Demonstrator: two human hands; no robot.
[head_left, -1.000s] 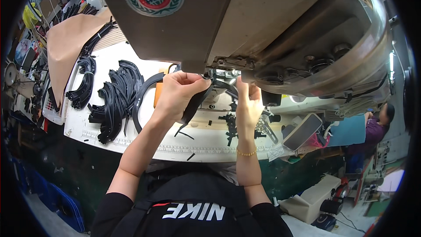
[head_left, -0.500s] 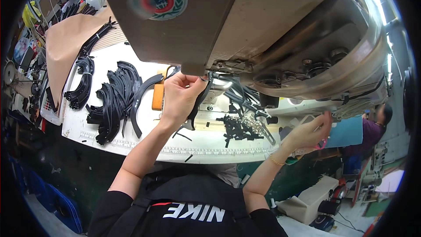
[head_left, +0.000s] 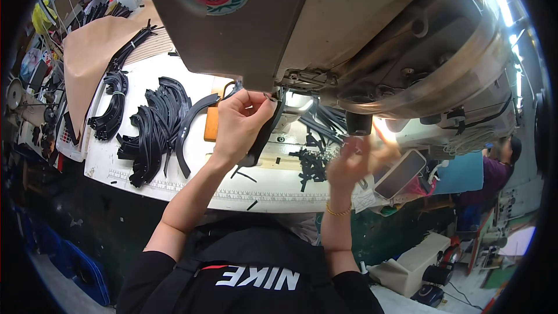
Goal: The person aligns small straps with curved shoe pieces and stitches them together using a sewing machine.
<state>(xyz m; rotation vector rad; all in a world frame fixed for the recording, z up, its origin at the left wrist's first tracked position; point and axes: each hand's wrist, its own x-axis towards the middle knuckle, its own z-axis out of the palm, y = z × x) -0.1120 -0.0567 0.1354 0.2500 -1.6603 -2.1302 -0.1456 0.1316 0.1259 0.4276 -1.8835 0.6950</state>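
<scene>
My left hand (head_left: 238, 125) pinches the upper end of a curved black strip (head_left: 270, 134) beneath the head of a sewing machine (head_left: 244, 40). The strip hangs down toward the white work table (head_left: 192, 195). My right hand (head_left: 351, 163) is smeared by motion, beside the small black offcuts (head_left: 312, 166) and below a dark knob (head_left: 358, 123) on the machine. Whether its fingers hold anything cannot be made out. Left of my left hand lies a heap of curved black strips (head_left: 154, 131), with one separate strip (head_left: 185, 134) along its right side.
A tied bundle of black strips (head_left: 110, 107) lies farther left, near brown sheet material (head_left: 87, 52). An orange block (head_left: 211, 123) sits behind my left wrist. At right a phone (head_left: 401, 174) rests near a blue panel (head_left: 462, 174); another person (head_left: 497, 168) is beyond.
My right hand has swung left, from near the phone to beside the offcuts, and the phone now shows. My left hand keeps its pinch in nearly the same place.
</scene>
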